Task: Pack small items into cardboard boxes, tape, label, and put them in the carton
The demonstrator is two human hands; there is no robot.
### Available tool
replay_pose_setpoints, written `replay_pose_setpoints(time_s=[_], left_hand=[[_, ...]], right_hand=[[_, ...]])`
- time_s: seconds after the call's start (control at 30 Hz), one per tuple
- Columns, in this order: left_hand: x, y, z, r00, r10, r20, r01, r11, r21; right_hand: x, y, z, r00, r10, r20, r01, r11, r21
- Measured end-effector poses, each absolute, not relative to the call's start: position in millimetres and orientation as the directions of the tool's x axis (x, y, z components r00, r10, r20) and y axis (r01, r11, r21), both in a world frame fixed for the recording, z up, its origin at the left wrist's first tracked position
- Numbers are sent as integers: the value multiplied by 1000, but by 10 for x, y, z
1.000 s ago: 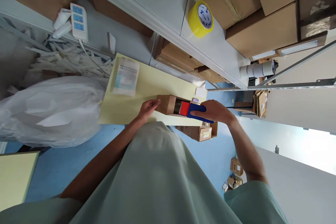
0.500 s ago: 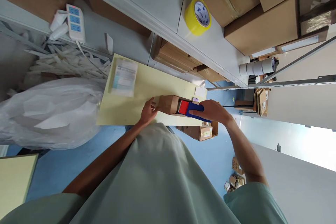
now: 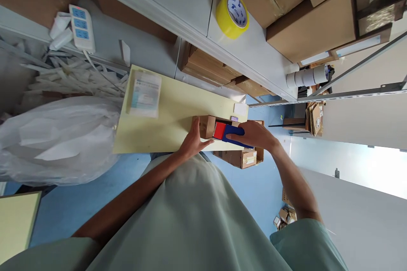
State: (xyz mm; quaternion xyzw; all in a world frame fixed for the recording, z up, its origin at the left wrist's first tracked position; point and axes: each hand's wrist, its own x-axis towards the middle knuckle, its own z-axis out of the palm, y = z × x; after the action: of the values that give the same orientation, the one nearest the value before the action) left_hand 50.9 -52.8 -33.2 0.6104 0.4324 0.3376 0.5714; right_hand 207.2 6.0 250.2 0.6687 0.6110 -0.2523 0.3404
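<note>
A small brown cardboard box (image 3: 207,126) lies on the pale yellow table (image 3: 178,101). My left hand (image 3: 192,140) is at its left end, thumb along the near side and fingers against the far left corner, steadying it. My right hand (image 3: 256,133) is closed on a red and blue object (image 3: 234,132) that sits at the open part of the box. Its red part is nearest the box's left end. The blue part runs under my fingers, and its exact kind cannot be made out.
A plastic packet with a printed sheet (image 3: 145,94) lies at the table's left. Yellow tape (image 3: 232,15) stands on the shelf above, near stacked cartons (image 3: 313,25). A power strip (image 3: 82,29) and a large clear plastic bag (image 3: 63,135) are left. An open carton (image 3: 237,159) stands below.
My left hand has moved right and spread from beside the box's left end to around it. My right hand keeps its hold on the red and blue object.
</note>
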Motion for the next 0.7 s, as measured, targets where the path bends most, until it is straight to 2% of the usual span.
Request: replay_pose_setpoints(time_s=[0.13, 0.23, 0.5, 0.7], left_hand=[[517, -351, -183, 476, 872, 115, 126, -198, 972], [555, -221, -61, 534, 820, 204, 105, -304, 947], [423, -163, -3, 506, 842, 190, 114, -284, 952], [449, -157, -88, 468, 867, 170, 134, -260, 956]], right_hand=[[2070, 29, 2526, 134, 637, -759, 987, -21, 156], [2048, 17, 2543, 124, 643, -756, 988, -10, 153], [1859, 44, 2535, 96, 658, -747, 989, 22, 146], [1706, 89, 2528, 73, 663, -746, 975, 110, 193]])
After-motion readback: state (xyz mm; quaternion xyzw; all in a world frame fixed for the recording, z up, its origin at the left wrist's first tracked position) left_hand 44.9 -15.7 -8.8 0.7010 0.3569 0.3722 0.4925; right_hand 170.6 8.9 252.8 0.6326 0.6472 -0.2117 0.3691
